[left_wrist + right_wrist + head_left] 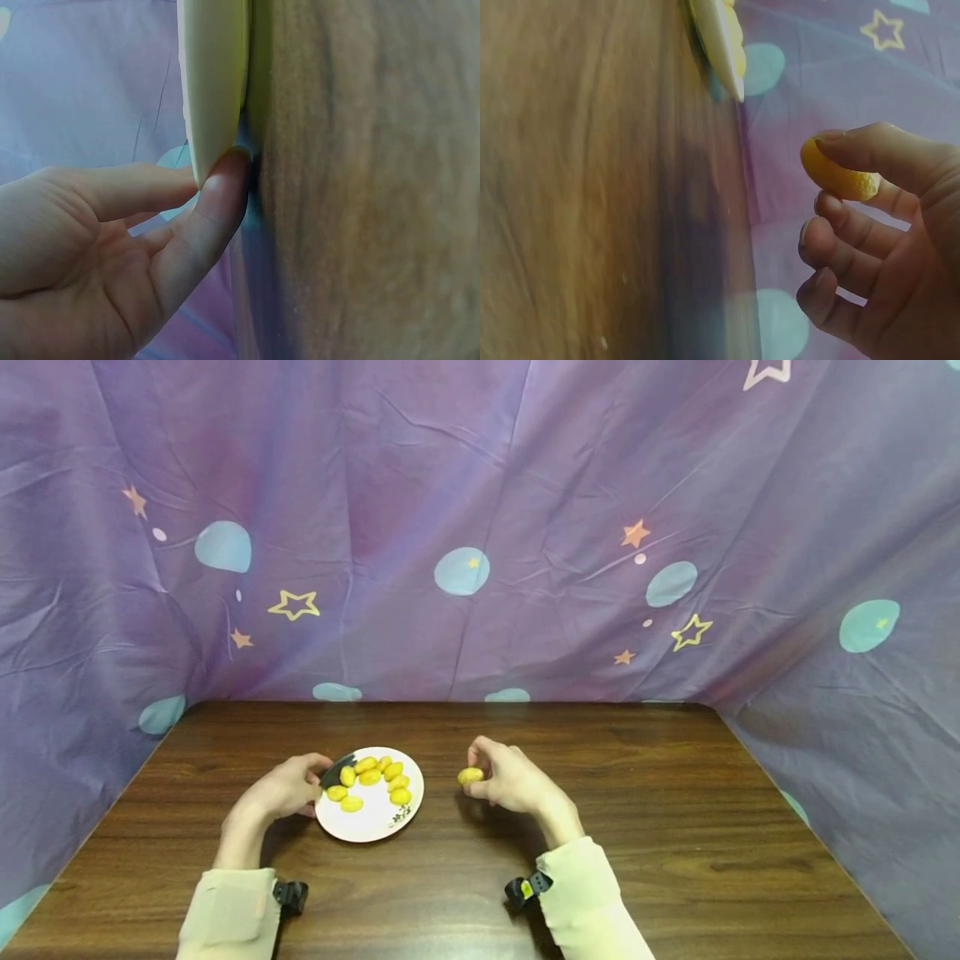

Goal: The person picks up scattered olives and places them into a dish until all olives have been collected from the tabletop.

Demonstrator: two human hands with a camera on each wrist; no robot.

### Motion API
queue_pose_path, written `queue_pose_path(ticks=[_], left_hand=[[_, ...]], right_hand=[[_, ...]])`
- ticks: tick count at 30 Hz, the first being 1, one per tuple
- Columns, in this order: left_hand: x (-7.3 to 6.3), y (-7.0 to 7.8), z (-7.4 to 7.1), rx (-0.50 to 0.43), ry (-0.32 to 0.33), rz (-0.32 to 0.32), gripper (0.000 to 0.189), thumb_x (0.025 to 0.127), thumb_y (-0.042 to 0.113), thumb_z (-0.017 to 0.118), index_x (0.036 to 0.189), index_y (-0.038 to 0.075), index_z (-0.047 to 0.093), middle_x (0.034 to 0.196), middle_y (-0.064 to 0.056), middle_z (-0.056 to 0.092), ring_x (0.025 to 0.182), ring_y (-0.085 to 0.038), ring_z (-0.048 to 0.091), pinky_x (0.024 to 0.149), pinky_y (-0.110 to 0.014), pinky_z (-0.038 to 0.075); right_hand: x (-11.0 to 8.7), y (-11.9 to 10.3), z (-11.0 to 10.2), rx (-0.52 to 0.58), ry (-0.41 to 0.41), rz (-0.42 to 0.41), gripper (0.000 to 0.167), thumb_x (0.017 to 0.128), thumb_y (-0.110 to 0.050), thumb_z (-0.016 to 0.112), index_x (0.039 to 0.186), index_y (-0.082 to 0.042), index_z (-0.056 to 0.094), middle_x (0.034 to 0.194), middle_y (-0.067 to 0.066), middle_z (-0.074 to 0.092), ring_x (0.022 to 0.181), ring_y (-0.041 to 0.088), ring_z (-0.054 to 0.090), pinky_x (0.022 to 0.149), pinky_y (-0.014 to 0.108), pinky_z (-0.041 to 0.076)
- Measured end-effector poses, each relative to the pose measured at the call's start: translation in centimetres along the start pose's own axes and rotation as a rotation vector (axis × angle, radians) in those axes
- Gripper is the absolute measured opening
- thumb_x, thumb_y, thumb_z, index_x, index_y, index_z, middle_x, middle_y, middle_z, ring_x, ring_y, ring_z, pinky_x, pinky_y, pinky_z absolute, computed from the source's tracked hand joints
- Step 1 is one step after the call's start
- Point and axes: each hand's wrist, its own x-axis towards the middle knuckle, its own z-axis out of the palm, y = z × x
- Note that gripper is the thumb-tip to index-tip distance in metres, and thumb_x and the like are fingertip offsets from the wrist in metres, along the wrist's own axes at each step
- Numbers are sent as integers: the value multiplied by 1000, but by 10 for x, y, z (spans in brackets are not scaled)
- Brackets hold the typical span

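Note:
My left hand (281, 789) pinches the left rim of a white plate (363, 831) between thumb and fingers. In the left wrist view, the plate (210, 75) appears edge-on, its underside close over the wood, with the left hand's thumb (217, 199) below the rim. Several small yellow oval fruits (352, 804) lie on the plate, mostly along its far and side parts. To the right of the plate, my right hand (517, 781) holds another small yellow fruit (840, 172) between thumb and index finger, above the table; the other fingers are loosely curled.
The brown wooden table (675, 852) reaches back to a purple cloth (397, 527) printed with stars and blue spots, which also hangs at both sides. Black straps with small devices (291, 896) sit at both light sleeves. The plate has dark printed leaves near its rim.

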Motion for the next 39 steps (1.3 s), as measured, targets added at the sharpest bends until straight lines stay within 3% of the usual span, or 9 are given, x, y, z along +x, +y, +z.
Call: queue_pose_path(ticks=[6,15,27,39], left_hand=[[-1,0,-1,-4,4,0,56,78,-14,47,133,-17,40,94,-21,50,82,-26,56,68,-36,58],[-2,2,-2,5,6,5,56,78,-14,47,133,-17,40,94,-21,51,81,-26,56,67,-35,58],[0,2,-3,24,10,0,56,79,-15,47,134,-16,40,96,-22,52,83,-27,57,68,-36,58],[-1,-1,0,-17,10,9,55,78,-15,47,133,-17,41,94,-22,52,81,-26,57,67,-36,58]], right_hand=[[8,-13,14,-106,23,-105,31,78,-9,78,92,-15,51,72,-9,59,62,7,53,59,27,47],[17,-28,32,-101,28,-175,31,79,-10,78,93,-14,50,76,-6,59,66,8,53,59,25,46],[53,-47,59,-130,20,-196,33,75,-13,80,93,-16,53,85,-7,60,69,9,51,64,21,44],[73,-65,81,-362,-51,-124,25,75,-26,81,88,-19,61,78,-9,55,70,11,52,59,26,43]])
